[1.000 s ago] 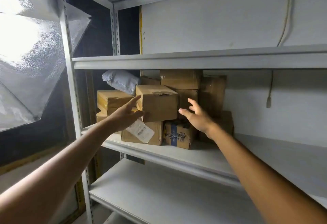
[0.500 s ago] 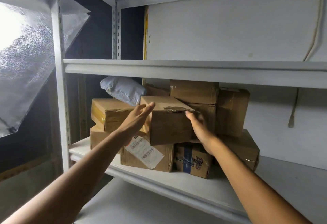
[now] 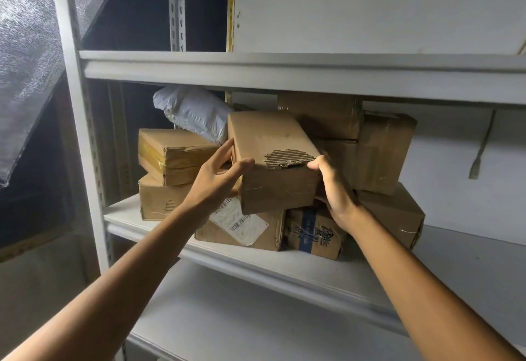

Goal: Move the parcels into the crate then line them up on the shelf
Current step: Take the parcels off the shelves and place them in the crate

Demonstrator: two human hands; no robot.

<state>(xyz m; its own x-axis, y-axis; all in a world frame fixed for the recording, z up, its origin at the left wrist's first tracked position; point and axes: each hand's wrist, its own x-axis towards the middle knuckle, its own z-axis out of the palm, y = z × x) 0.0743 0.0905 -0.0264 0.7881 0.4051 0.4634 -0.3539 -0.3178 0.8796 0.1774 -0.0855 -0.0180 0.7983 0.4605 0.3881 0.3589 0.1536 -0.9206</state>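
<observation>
A brown cardboard parcel (image 3: 273, 144) with a torn patch on its top edge sits high in a pile of parcels on the middle shelf (image 3: 313, 272). My left hand (image 3: 216, 187) grips its left front corner, thumb on the front face and fingers along the side. My right hand (image 3: 336, 192) holds its right end, thumb on the top edge. The parcel is tilted, its near end raised off the labelled box (image 3: 256, 232) below. No crate is in view.
Around it lie a grey poly bag (image 3: 193, 113), two stacked boxes (image 3: 173, 152) at the left, a blue-striped box (image 3: 313, 235) and taller boxes (image 3: 384, 152) at the right. The upper shelf (image 3: 284, 73) hangs close above. A metal upright (image 3: 76, 104) stands left; a lower shelf (image 3: 256, 326) lies below.
Both hands have closed in from the sides and taken hold of the torn parcel, which has tipped and come forward. The view has moved closer to the shelf.
</observation>
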